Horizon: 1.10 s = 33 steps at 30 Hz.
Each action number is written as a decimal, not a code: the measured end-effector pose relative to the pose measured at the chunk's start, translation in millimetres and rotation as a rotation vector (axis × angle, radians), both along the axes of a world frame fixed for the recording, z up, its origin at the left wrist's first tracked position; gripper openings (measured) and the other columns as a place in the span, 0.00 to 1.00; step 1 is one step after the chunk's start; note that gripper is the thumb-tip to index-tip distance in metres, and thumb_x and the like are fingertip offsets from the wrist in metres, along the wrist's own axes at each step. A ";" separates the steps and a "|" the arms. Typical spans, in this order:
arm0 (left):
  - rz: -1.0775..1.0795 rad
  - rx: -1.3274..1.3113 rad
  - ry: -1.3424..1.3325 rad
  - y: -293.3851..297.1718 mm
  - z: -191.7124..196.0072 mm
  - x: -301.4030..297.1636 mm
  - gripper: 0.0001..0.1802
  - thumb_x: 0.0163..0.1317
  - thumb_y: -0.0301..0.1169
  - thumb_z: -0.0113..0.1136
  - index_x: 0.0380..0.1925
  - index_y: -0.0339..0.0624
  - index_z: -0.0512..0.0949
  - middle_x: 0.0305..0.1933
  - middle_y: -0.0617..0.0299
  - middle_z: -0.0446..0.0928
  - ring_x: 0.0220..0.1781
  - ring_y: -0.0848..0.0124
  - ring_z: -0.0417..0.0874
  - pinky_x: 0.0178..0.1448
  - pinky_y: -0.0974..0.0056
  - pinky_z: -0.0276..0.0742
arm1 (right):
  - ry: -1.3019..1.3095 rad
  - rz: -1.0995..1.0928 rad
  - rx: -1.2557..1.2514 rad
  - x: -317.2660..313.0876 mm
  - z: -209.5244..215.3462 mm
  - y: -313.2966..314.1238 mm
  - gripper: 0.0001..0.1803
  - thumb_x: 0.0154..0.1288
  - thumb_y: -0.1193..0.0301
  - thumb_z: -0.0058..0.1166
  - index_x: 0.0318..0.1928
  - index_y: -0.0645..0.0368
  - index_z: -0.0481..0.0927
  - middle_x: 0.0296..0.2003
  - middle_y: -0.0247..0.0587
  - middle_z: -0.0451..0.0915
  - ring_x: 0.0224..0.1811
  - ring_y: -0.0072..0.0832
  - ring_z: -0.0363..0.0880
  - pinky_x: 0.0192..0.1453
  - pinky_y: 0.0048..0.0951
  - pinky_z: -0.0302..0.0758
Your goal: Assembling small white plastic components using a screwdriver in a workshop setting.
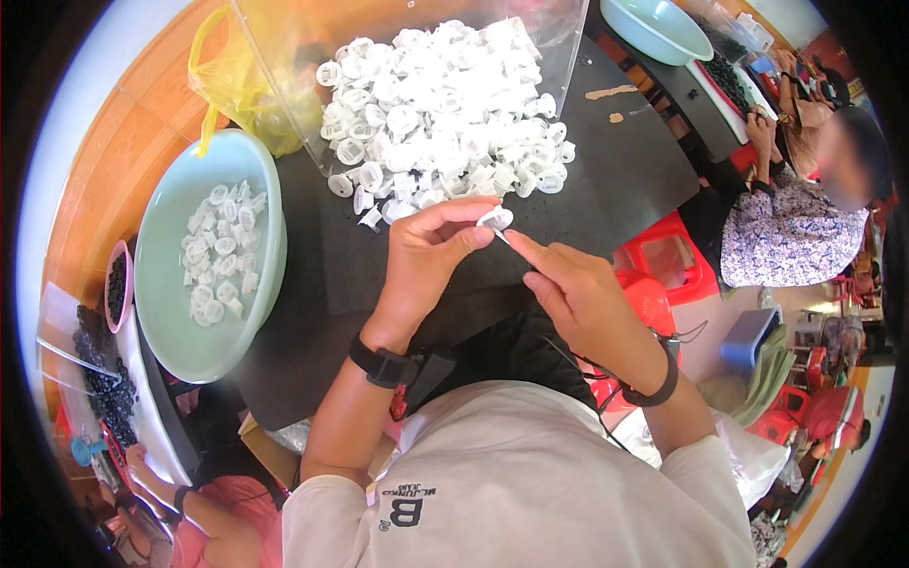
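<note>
Left hand (pixel 426 257) grip pinches small white plastic cap (pixel 495 219) at frame centre, raised over dark bench (pixel 625 161) for close view. Right hand (pixel 578 298) index fingertip on cap; grip likely pressed together, partly hidden. Cap heap (pixel 440 104) upper centre within reach; green basin (pixel 166 312) left collects caps.

Dark work table (pixel 615 170): open surface to the right of the heap of white plastic caps (pixel 445 104) and along the near edge between the pale green basin (pixel 156 284) and the two hands, left hand (pixel 426 256) and right hand (pixel 578 293), which meet just in front of the heap. Obstructions: the heap with its clear plastic sheet (pixel 559 47) fills the far middle, the yellow bag (pixel 237 85) blocks the far left corner, the basin with caps occupies the left edge. A second pale basin (pixel 653 28) closes the far right; a seated person (pixel 795 227) stands off the right side.
</note>
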<state>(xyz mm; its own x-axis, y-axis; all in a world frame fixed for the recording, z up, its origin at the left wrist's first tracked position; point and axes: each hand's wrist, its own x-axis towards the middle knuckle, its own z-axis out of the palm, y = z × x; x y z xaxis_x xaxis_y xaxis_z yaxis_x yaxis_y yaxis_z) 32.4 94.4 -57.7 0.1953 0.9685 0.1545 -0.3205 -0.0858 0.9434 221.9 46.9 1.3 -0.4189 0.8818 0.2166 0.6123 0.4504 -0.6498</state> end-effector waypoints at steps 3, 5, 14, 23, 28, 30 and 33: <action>-0.010 -0.121 -0.051 0.0 5.8 -1.0 0.15 0.57 0.16 0.62 0.45 0.36 0.81 0.50 0.55 0.81 0.49 0.72 0.81 0.53 0.68 0.79 | 0.110 -0.065 -0.029 3.2 10.7 -6.7 0.24 0.62 0.79 0.54 0.60 0.57 0.73 0.24 0.45 0.70 0.23 0.36 0.69 0.29 0.35 0.67; -0.031 -0.179 -0.164 -0.7 4.4 -1.2 0.17 0.57 0.18 0.63 0.48 0.36 0.79 0.51 0.55 0.80 0.49 0.72 0.82 0.54 0.67 0.79 | 0.120 -0.089 -0.021 4.7 6.5 -5.2 0.24 0.62 0.79 0.54 0.60 0.57 0.73 0.24 0.44 0.69 0.23 0.35 0.68 0.28 0.33 0.66; -0.040 -0.139 -0.179 -0.3 6.0 -2.9 0.18 0.58 0.18 0.62 0.50 0.35 0.77 0.53 0.53 0.79 0.52 0.69 0.81 0.55 0.65 0.79 | 0.065 -0.132 0.042 6.1 11.0 -0.1 0.23 0.63 0.78 0.54 0.59 0.57 0.74 0.23 0.43 0.68 0.21 0.34 0.67 0.27 0.32 0.66; 0.008 -0.002 -0.041 -2.2 11.0 0.0 0.17 0.57 0.13 0.60 0.48 0.35 0.79 0.51 0.54 0.80 0.50 0.72 0.81 0.55 0.69 0.78 | -0.129 -0.163 0.097 2.2 12.7 -6.9 0.23 0.62 0.75 0.56 0.59 0.49 0.76 0.23 0.39 0.68 0.20 0.35 0.71 0.23 0.35 0.67; 0.015 0.059 0.051 -4.8 10.0 0.2 0.16 0.57 0.13 0.59 0.44 0.37 0.81 0.51 0.53 0.80 0.51 0.71 0.81 0.55 0.68 0.78 | -0.213 -0.139 0.145 -3.2 15.6 -6.5 0.23 0.61 0.74 0.56 0.58 0.48 0.75 0.23 0.39 0.69 0.19 0.37 0.72 0.21 0.35 0.67; 0.008 0.089 0.091 -4.1 9.3 -0.5 0.15 0.56 0.12 0.59 0.43 0.36 0.82 0.52 0.52 0.79 0.51 0.69 0.81 0.56 0.67 0.78 | -0.334 -0.154 0.140 -4.9 16.3 -4.9 0.22 0.62 0.74 0.55 0.58 0.50 0.75 0.24 0.39 0.70 0.19 0.39 0.73 0.21 0.36 0.68; 0.021 0.174 0.158 -3.8 7.4 -2.2 0.14 0.56 0.12 0.59 0.41 0.37 0.83 0.52 0.53 0.80 0.51 0.69 0.81 0.55 0.67 0.78 | -0.404 -0.124 0.108 -7.4 20.4 -5.4 0.21 0.62 0.74 0.53 0.57 0.54 0.75 0.24 0.40 0.71 0.19 0.41 0.74 0.21 0.38 0.69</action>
